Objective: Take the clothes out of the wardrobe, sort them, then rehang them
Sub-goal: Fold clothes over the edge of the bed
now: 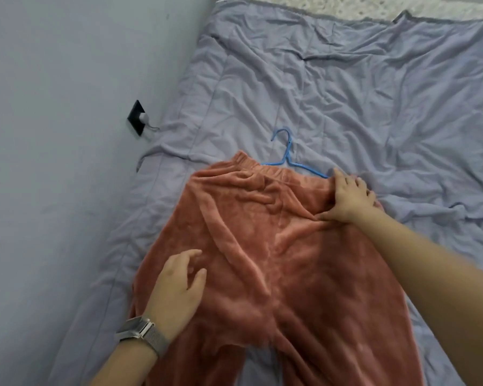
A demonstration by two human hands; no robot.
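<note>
Salmon-pink fleece trousers (262,240) lie spread flat on the bed, waistband at the far end. A blue hanger (287,156) lies just beyond the waistband, one arm tucked under the fabric. My right hand (349,197) lies spread and flat on the right side of the waist, pressing the fabric next to the hanger's arm. My left hand (176,285), with a metal watch on the wrist, hovers over or lightly touches the left leg with relaxed fingers.
A wrinkled lavender-grey quilt (374,93) covers the bed. The wall (53,135) runs along the left, with a black socket (136,117) and a plugged-in cable close to the bed's edge. A pale textured cover (374,5) shows at the far top.
</note>
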